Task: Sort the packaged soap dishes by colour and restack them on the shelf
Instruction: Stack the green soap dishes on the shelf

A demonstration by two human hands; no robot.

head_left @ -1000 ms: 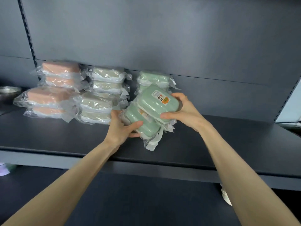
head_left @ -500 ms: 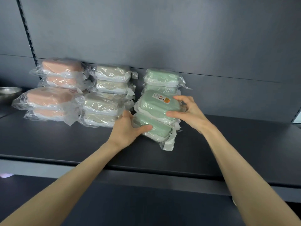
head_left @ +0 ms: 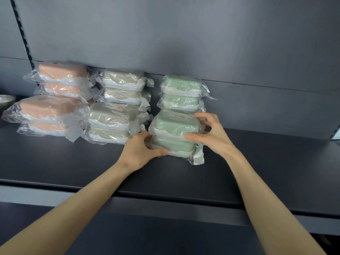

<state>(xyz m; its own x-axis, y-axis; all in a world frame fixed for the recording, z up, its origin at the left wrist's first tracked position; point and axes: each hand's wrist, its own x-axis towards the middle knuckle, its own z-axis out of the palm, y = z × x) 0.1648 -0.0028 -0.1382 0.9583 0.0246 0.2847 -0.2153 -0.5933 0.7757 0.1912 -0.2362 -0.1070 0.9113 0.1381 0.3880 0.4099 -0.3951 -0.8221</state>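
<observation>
Two green packaged soap dishes sit stacked at the front of the dark shelf point(head_left: 73, 159), the upper one point(head_left: 176, 124) on the lower one point(head_left: 173, 144). My left hand point(head_left: 138, 150) grips the lower dish's left end, thumb curled along its front. My right hand point(head_left: 211, 135) holds the upper dish's right end, thumb on the front and fingers spread behind. Right behind them stands another green stack of two point(head_left: 181, 84). Beige stacks point(head_left: 121, 78) point(head_left: 108, 115) stand in the middle and pink stacks point(head_left: 62, 69) point(head_left: 46, 107) on the left.
A metal bowl point(head_left: 6, 100) shows at the far left edge. The grey back panel point(head_left: 184, 43) rises straight behind the stacks. To the right of the green dishes lies bare shelf surface point(head_left: 266, 153), and a lower shelf point(head_left: 165, 236) runs beneath my arms.
The two green dishes went from tilted in my hands to lying flat and squared up on the shelf, in front of the back green stack. Both hands stayed on them.
</observation>
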